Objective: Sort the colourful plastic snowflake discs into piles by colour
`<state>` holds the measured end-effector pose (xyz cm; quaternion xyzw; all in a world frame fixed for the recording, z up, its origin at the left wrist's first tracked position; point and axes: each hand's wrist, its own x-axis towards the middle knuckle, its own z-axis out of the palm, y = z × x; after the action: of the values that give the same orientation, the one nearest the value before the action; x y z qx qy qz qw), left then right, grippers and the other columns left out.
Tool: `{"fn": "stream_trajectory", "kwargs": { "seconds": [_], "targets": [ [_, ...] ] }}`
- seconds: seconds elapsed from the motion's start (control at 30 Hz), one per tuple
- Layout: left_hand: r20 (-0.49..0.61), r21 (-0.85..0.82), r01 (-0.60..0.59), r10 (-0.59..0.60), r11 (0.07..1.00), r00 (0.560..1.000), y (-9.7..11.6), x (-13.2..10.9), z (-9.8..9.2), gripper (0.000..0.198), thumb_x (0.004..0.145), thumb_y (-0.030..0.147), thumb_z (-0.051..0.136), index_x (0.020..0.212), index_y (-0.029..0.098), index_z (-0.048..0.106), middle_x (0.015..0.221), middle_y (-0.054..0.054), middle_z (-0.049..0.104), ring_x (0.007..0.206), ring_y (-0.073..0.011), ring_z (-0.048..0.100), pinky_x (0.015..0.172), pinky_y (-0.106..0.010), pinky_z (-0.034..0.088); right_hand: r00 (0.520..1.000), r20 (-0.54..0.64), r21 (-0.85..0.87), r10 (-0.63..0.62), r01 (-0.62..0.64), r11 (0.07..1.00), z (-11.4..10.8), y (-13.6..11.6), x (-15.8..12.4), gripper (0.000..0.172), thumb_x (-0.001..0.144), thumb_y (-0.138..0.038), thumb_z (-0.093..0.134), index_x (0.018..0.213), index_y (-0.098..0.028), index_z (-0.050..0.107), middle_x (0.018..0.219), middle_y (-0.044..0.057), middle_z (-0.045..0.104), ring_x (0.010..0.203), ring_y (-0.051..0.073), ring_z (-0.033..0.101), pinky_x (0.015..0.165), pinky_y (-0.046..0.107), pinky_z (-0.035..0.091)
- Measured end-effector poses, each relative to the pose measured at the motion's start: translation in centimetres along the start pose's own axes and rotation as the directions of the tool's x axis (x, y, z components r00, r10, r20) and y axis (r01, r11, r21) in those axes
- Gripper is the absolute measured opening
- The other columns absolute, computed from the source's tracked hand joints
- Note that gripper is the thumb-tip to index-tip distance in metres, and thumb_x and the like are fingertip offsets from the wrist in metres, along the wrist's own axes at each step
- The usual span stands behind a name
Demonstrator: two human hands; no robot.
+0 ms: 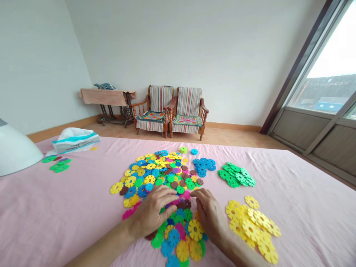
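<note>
Over a mixed pile of notched plastic discs (pixel 150 179) in yellow, blue, green, brown and magenta, both of my hands rest low. My left hand (pixel 155 207) is open on the pile's left side, thumb apart from the bent fingers. Opposite it, my right hand (pixel 210 211) is open too, fingers loosely curved. Its fingertips are beside a magenta disc (pixel 186 195); I cannot tell whether they touch it. Between my wrists lie more discs, among them a large yellow disc (pixel 195 230). Neither hand visibly holds anything.
Right of the pile are groups of blue discs (pixel 204 166), green discs (pixel 236 174) and yellow discs (pixel 254 228). A tissue pack (pixel 76 141) and a white rounded object (pixel 18 152) stand left on the pink tablecloth (pixel 306 193). Two chairs (pixel 187 107) are beyond the table.
</note>
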<state>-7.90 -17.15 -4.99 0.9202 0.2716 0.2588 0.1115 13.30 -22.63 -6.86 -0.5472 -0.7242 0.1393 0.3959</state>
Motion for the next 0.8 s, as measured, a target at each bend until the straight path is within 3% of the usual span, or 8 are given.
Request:
{"fn": "stream_trajectory", "kwargs": {
  "seconds": [0.13, 0.23, 0.3, 0.53, 0.67, 0.8],
  "targets": [
    [0.065, 0.022, -0.067, 0.066, 0.998, 0.996, 0.2, -0.1, 0.2, 0.028, 0.087, 0.036, 0.060, 0.112, 0.024, 0.065, 0.113, -0.008, 0.066, 0.108, -0.0244, 0.056, 0.096, -0.044, 0.044, 0.999, 0.013, -0.190, 0.033, -0.030, 0.981, -0.2, 1.7, 0.7, 0.035, 0.085, -0.002, 0.039, 0.101, -0.018, 0.066, 0.098, 0.012, 0.064, 0.094, 0.025, 0.055, 0.080, 0.037, 0.046],
    [-0.006, 0.045, -0.003, 0.004, 0.999, 1.000, -0.3, 0.0, 0.5, 0.014, 0.090, 0.028, 0.056, 0.091, 0.021, 0.068, 0.101, -0.007, 0.068, 0.100, -0.0218, 0.058, 0.091, -0.040, 0.046, 0.998, 0.067, -0.222, -0.014, 0.029, 0.975, -0.3, 1.6, 1.5, 0.035, 0.084, -0.001, 0.041, 0.096, -0.021, 0.068, 0.092, 0.010, 0.063, 0.092, 0.024, 0.054, 0.078, 0.035, 0.045],
    [-0.059, 0.068, 0.042, -0.038, 0.997, 0.998, -0.8, 0.0, 0.6, 0.015, 0.091, 0.023, 0.053, 0.085, 0.020, 0.066, 0.096, -0.006, 0.067, 0.095, -0.0203, 0.059, 0.087, -0.038, 0.048, 0.993, 0.106, -0.229, -0.054, 0.078, 0.970, -0.1, 1.3, 2.2, 0.036, 0.084, -0.002, 0.042, 0.096, -0.023, 0.069, 0.090, 0.009, 0.062, 0.092, 0.023, 0.053, 0.078, 0.034, 0.044],
    [-0.094, 0.090, 0.080, -0.072, 0.993, 0.993, -1.4, -0.1, 0.9, 0.015, 0.091, 0.020, 0.050, 0.085, 0.020, 0.064, 0.093, -0.005, 0.065, 0.091, -0.0193, 0.058, 0.083, -0.036, 0.048, 0.978, 0.203, -0.330, -0.048, 0.115, 0.937, 1.0, 0.9, 5.1, 0.046, 0.080, -0.007, 0.050, 0.122, -0.021, 0.059, 0.105, 0.011, 0.061, 0.103, 0.025, 0.051, 0.088, 0.037, 0.040],
    [-0.093, 0.072, 0.085, -0.078, 0.994, 0.993, -1.5, -0.2, 0.9, 0.014, 0.091, 0.020, 0.051, 0.083, 0.020, 0.063, 0.092, -0.004, 0.065, 0.091, -0.0189, 0.058, 0.083, -0.035, 0.048, 0.959, 0.283, -0.328, 0.018, 0.079, 0.941, 1.2, 1.3, 6.8, 0.042, 0.073, -0.014, 0.061, 0.116, -0.019, 0.060, 0.110, 0.011, 0.061, 0.109, 0.026, 0.049, 0.089, 0.038, 0.039],
    [-0.089, 0.065, 0.089, -0.083, 0.994, 0.993, -1.5, -0.2, 1.0, 0.014, 0.091, 0.020, 0.051, 0.082, 0.019, 0.062, 0.093, -0.004, 0.065, 0.091, -0.0189, 0.058, 0.083, -0.035, 0.047, 0.940, 0.336, -0.335, 0.060, 0.060, 0.940, 1.3, 1.9, 8.6, 0.036, 0.067, -0.018, 0.067, 0.102, -0.016, 0.062, 0.102, 0.011, 0.063, 0.096, 0.025, 0.055, 0.079, 0.035, 0.041]
  ]
}}
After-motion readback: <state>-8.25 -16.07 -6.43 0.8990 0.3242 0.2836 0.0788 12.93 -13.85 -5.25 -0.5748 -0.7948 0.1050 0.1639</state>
